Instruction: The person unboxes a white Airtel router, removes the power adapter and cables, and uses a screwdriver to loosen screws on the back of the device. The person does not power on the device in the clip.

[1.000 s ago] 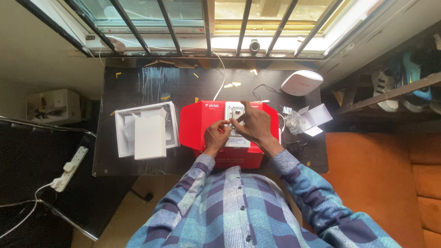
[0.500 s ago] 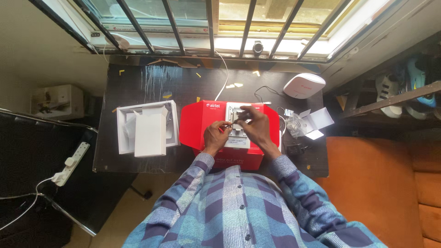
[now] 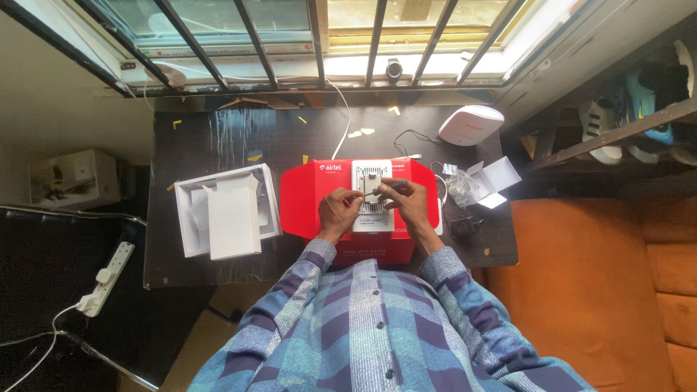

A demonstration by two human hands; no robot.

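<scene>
A red box (image 3: 308,199) lies on the dark table (image 3: 218,138) in front of me. On top of it rests a white flat device (image 3: 372,174) with a grey vented panel. My left hand (image 3: 339,210) pinches the device's left side with its fingertips. My right hand (image 3: 410,202) sits at the device's right side and holds a thin dark tool whose tip meets the middle of the device. What the tool is, I cannot tell.
An open white box with a white insert (image 3: 226,212) lies left of the red box. A round white device (image 3: 472,125), cables and clear wrapping (image 3: 465,189) sit at the right. A window with dark bars (image 3: 319,36) is behind, a power strip (image 3: 105,276) on the left, an orange seat (image 3: 581,283) on the right.
My right hand has drawn back from the top of the device to its right side. The left hand stays at the left side. The camera view shifted slightly.
</scene>
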